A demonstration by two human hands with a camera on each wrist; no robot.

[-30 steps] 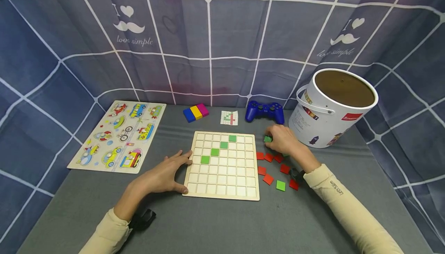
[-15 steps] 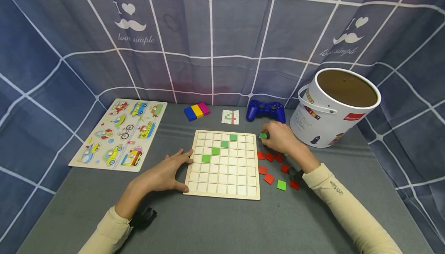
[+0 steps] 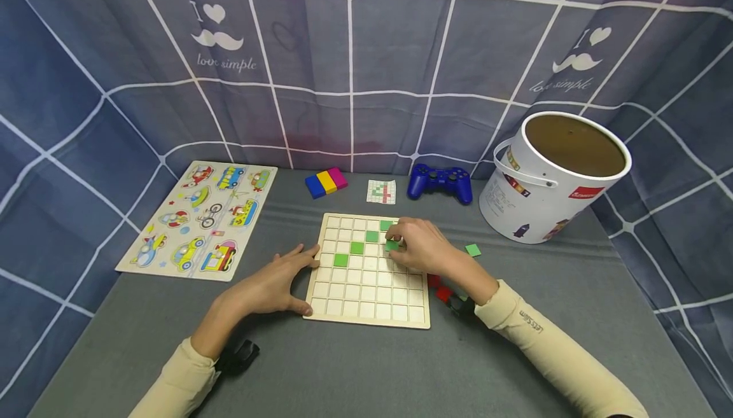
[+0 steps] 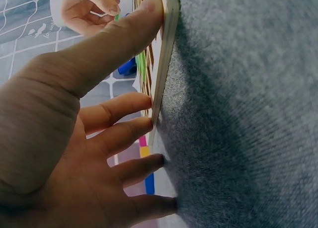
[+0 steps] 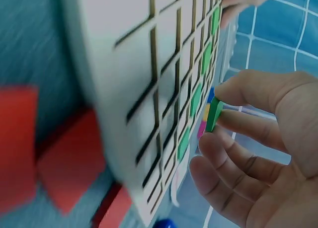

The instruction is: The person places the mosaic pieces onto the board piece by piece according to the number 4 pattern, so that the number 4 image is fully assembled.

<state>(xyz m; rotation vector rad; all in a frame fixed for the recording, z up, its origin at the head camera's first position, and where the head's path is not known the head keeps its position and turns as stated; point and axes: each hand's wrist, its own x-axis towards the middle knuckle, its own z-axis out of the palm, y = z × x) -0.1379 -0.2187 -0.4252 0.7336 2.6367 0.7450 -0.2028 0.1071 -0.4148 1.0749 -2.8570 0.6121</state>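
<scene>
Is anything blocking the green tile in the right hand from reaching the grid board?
Nothing visible does. The right hand pinches the green tile just above the grid board, over open cells beside the placed green tiles.

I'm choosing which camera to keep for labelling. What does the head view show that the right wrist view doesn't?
Only the head view shows the white bucket, vehicle puzzle, pattern card and loose green tile.

Only the right wrist view shows the held green tile edge-on, clear of the grid board.

Both show the right hand pinching that tile, placed green tiles and red tiles.
</scene>
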